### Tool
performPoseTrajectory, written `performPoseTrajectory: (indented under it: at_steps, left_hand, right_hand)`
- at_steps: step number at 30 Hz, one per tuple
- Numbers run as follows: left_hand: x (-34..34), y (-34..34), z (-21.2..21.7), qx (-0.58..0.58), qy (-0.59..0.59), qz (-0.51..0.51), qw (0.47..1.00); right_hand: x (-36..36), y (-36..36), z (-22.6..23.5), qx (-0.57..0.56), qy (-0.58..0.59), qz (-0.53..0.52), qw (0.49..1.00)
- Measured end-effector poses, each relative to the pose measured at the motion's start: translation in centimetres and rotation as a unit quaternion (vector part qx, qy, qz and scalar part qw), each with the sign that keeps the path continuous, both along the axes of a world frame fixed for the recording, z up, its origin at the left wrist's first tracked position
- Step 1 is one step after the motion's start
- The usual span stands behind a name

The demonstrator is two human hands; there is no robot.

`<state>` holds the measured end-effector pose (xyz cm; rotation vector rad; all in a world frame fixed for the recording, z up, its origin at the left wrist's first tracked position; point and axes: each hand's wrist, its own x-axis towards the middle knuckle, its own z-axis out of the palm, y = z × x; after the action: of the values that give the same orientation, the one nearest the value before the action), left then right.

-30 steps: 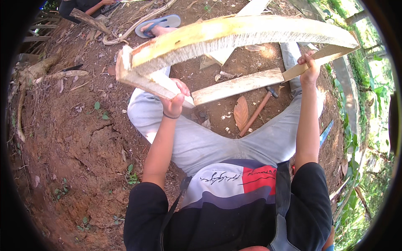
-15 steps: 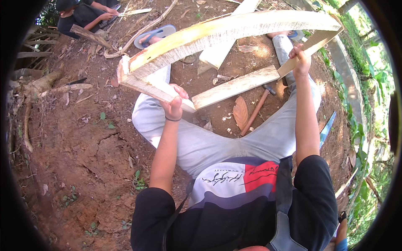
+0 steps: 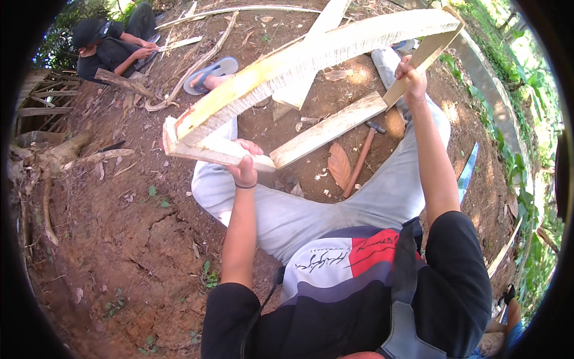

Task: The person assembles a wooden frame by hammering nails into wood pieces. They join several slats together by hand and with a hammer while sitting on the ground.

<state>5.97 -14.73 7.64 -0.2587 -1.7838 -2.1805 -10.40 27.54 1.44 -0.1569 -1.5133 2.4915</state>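
Note:
Between my hands is a four-sided wooden frame (image 3: 317,60), raised over my spread legs. Its long far board has rough, bark-pale edges; a shorter board (image 3: 329,130) forms the near side. My left hand (image 3: 245,164) is wrapped round the left end board (image 3: 206,152), close to its near corner. Higher up on the right, my right hand (image 3: 411,82) grips the right end board (image 3: 427,54). On the soil between my legs lie a hammer (image 3: 363,157) with a wooden handle and a dry brown leaf (image 3: 339,166).
Beyond the frame a loose pale plank (image 3: 314,54) lies on the ground. A blue saw blade (image 3: 467,170) is beside my right thigh. At the far left a seated person (image 3: 116,45) holds a thin wood strip (image 3: 179,43). Branches (image 3: 98,157) and roots lie on the left.
The frame and both hands have shifted slightly left in view, and the frame's left end sits a little lower. Both hands keep their grip.

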Motion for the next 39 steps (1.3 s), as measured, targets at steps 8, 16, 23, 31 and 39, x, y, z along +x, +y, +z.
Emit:
performPoseTrajectory:
  at_steps: [8,16,23,31,39]
  left_hand:
    - [0.4,0.1,-0.5,-0.056,0.002,0.022,0.998]
    - [-1.4,-1.0,-0.1,-0.075,-0.018,0.008,0.997]
    - [-0.9,-0.9,-0.1,-0.067,-0.029,0.021,0.997]
    - [-0.9,-0.3,0.1,-0.056,-0.024,0.044,0.997]
    - [-2.3,-1.3,0.4,-0.066,-0.039,0.049,0.996]
  right_hand:
    - [0.7,-0.6,0.5,0.012,-0.031,-0.033,0.999]
    - [-0.6,-0.8,1.1,0.061,-0.033,-0.012,0.997]
    - [-0.4,-0.6,0.3,0.062,-0.018,-0.004,0.998]
    - [-0.1,-0.5,0.7,0.064,-0.019,-0.003,0.998]
    - [-2.0,-1.4,1.1,0.056,-0.036,0.028,0.997]
